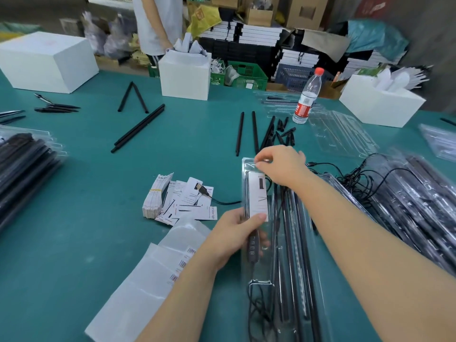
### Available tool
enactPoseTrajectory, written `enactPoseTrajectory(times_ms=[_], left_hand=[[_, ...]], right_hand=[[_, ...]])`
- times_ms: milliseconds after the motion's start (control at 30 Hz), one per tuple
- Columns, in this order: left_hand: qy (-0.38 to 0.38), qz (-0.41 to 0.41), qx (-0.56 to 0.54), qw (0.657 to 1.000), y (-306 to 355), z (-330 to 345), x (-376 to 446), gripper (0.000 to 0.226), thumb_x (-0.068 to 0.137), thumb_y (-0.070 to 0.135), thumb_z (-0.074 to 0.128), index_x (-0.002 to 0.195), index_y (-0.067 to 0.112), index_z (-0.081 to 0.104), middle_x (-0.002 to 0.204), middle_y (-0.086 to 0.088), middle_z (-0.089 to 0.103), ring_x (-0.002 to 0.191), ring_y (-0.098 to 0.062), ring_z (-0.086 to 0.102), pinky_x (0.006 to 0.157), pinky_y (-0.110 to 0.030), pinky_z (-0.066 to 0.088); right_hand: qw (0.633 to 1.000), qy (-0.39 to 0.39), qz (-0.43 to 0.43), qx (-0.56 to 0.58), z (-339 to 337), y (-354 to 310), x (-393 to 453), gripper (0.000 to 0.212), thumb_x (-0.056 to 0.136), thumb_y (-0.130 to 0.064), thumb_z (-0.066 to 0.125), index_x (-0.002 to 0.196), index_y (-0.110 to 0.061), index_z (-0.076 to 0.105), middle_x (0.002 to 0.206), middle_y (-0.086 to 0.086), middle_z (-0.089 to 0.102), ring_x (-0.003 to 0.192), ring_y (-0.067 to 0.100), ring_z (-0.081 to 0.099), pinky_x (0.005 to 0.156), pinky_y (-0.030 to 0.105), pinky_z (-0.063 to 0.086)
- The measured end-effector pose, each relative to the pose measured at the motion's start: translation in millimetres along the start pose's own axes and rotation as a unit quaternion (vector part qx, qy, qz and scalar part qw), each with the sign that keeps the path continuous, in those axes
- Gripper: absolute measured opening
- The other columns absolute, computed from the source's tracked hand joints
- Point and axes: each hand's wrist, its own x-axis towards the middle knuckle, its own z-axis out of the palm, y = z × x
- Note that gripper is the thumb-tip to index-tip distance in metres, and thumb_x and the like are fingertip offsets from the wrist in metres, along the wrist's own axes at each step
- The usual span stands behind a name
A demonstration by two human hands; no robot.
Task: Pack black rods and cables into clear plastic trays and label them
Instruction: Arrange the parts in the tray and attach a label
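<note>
head | clear tray (293, 243) with black rods (299, 245) near table's front edge | left hand (234, 233) gripping tray and white label card (257, 196) | right hand (281, 164) pinching tray's far end | leaflets (192, 201), print unreadable | red-labelled bottle (307, 97), writing illegible

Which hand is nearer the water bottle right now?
Right. The right hand pinches the far end of the clear tray, just below and left of the water bottle. The left hand grips the tray's near-left side, farther back.

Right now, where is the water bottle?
In the head view, the water bottle stands upright far right on the green table, between two white boxes, beside empty clear trays.
</note>
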Motion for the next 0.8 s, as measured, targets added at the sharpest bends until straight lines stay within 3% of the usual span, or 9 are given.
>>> enactPoseTrajectory(times_ms=[67,133,200,233,333,400,467,633,800], left_hand=[[0.024,0.012,-0.011,1.0,1,0,-1,0.031,0.095,0.03,0.068,0.105,0.001,0.062,0.077,-0.017,0.07,0.071,-0.03,0.071,0.06,-0.036,0.058],[0.049,0.03,-0.039,0.998,2,0,-1,0.027,0.096,0.024,0.066,0.107,0.001,0.062,0.076,-0.016,0.069,0.07,-0.029,0.071,0.059,-0.034,0.058],[0.065,0.054,-0.073,0.994,3,-1,0,0.026,0.097,0.022,0.065,0.11,0.0,0.062,0.077,-0.017,0.069,0.071,-0.029,0.071,0.061,-0.034,0.059],[0.068,0.063,-0.088,0.992,3,-2,0,0.026,0.097,0.022,0.064,0.113,0.0,0.062,0.078,-0.017,0.07,0.072,-0.028,0.071,0.062,-0.035,0.059],[0.071,0.069,-0.09,0.991,4,-2,0,0.028,0.097,0.027,0.063,0.115,0.005,0.065,0.081,-0.016,0.071,0.075,-0.026,0.071,0.065,-0.037,0.059],[0.078,0.063,-0.048,0.994,2,-1,1,0.03,0.094,0.039,0.065,0.107,0.012,0.069,0.084,-0.015,0.072,0.077,-0.027,0.071,0.07,-0.042,0.06],[0.086,0.058,0.003,0.995,-2,2,2,0.03,0.091,0.048,0.065,0.101,0.021,0.072,0.094,-0.011,0.075,0.089,-0.027,0.072,0.085,-0.049,0.059],[0.023,0.035,0.138,0.99,-1,0,-3,0.038,0.085,0.044,0.072,0.122,0.04,0.062,0.115,0.017,0.071,0.107,-0.007,0.068,0.103,-0.042,0.05],[-0.021,-0.001,0.148,0.989,2,-6,-4,0.051,0.08,0.033,0.077,0.127,0.031,0.059,0.118,0.01,0.072,0.11,-0.013,0.068,0.104,-0.043,0.049]], right_hand=[[1.0,0.019,0.011,0.001,3,13,-4,0.041,0.094,-0.046,0.06,0.132,-0.033,0.056,0.139,0.002,0.055,0.138,0.03,0.038,0.118,0.062,0.015],[0.996,0.011,0.046,0.078,4,23,-16,0.081,0.088,-0.058,0.062,0.153,-0.023,0.029,0.157,0.01,0.031,0.144,0.032,0.031,0.116,0.053,0.025],[0.975,-0.034,0.104,0.192,6,35,-36,0.101,0.08,-0.068,0.066,0.157,-0.026,0.015,0.162,0.008,0.024,0.142,0.03,0.035,0.112,0.047,0.032],[0.956,-0.082,0.139,0.245,7,42,-48,0.104,0.076,-0.071,0.068,0.156,-0.027,0.018,0.161,0.007,0.028,0.14,0.029,0.039,0.112,0.046,0.034],[0.843,-0.251,0.165,0.446,24,72,-80,0.086,0.073,-0.052,0.08,0.138,-0.003,0.051,0.133,0.02,0.061,0.114,0.03,0.065,0.104,0.055,0.047],[0.765,-0.266,0.161,0.564,39,87,-98,0.058,0.078,-0.027,0.081,0.123,0.004,0.061,0.114,0.026,0.069,0.094,0.034,0.071,0.084,0.052,0.059],[0.721,-0.249,0.171,0.624,52,97,-109,0.048,0.079,-0.016,0.078,0.119,0.006,0.062,0.113,0.03,0.068,0.089,0.035,0.071,0.073,0.046,0.06],[0.697,-0.216,0.17,0.662,71,100,-115,0.038,0.082,-0.016,0.072,0.113,0.005,0.069,0.109,0.028,0.07,0.085,0.031,0.073,0.066,0.041,0.06],[0.668,-0.2,0.164,0.698,82,97,-121,0.045,0.085,-0.03,0.067,0.115,0.004,0.07,0.104,0.025,0.072,0.079,0.028,0.073,0.061,0.036,0.059]])
